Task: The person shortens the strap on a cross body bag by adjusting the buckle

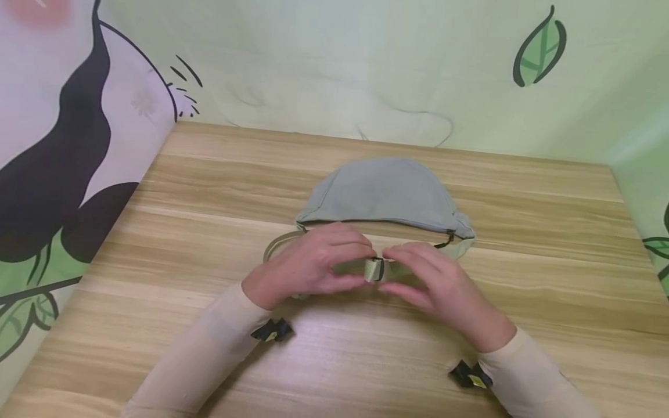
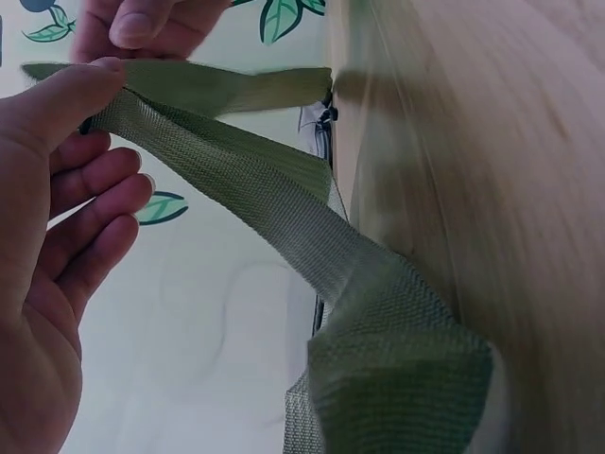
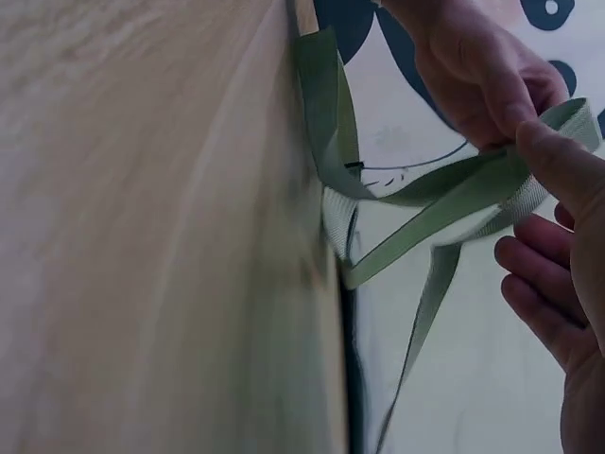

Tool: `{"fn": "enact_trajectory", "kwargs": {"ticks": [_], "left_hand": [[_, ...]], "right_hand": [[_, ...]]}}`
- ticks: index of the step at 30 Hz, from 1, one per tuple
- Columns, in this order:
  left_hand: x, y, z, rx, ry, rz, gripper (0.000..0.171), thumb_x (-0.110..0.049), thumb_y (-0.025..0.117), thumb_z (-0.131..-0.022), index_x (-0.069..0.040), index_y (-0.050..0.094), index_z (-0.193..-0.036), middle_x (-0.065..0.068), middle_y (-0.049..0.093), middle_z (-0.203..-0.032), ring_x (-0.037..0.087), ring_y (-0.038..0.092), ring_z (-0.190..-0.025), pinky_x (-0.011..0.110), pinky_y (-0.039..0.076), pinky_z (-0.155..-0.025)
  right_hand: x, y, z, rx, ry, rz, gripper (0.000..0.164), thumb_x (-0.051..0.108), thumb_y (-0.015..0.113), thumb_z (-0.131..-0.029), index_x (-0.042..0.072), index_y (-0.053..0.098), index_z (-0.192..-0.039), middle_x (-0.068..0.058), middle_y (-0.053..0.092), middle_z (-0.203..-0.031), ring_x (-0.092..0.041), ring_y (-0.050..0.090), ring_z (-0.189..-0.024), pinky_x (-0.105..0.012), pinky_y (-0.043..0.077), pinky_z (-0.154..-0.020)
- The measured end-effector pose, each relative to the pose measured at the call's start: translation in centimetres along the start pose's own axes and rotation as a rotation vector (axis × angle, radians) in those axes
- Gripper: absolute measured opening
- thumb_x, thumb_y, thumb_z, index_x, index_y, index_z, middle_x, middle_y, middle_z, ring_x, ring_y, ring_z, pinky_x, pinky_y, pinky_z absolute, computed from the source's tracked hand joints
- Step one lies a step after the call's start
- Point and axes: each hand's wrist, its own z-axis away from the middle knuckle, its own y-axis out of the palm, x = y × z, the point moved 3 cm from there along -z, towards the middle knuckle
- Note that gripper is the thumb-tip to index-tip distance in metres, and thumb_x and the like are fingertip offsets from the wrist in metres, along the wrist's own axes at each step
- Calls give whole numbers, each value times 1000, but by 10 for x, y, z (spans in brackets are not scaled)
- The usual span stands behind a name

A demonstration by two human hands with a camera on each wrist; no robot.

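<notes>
my left fingers [image 1: 353, 252] pinch the green strap [image 1: 371, 270] at nine o'clock of what looks like a dark buckle [image 1: 381, 270]; my right fingers [image 1: 410, 258] pinch it at three o'clock. the grey bag [image 1: 384, 188] lies on the desk [image 1: 209, 249] at twelve o'clock, beyond my fingers. i'd do best, i think, to steady the buckle from one side, keep the strap flat, and ease it along without twisting.
</notes>
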Motion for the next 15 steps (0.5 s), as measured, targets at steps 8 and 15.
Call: {"fn": "enact_trajectory", "kwargs": {"ticks": [8, 15], "left_hand": [[0, -2, -1, -29, 19, -2, 28, -27, 70, -85, -8, 68, -105, 1, 68, -102, 11, 60, -98, 20, 45, -96], [0, -4, -1, -42, 40, 19, 28, -27, 69, -86, -7, 67, -106, 1, 67, -103, 10, 59, -99, 21, 45, -95]], "right_hand": [[-22, 6, 19, 208, 274, -45, 61, 24, 80, -75, 7, 57, -129, -4, 61, -126, -19, 57, -116, -29, 42, -103], [-36, 12, 26, 396, 450, -237, 47, 25, 76, -81, 21, 59, -125, 7, 62, -122, -11, 57, -114, -32, 45, -100]]}}
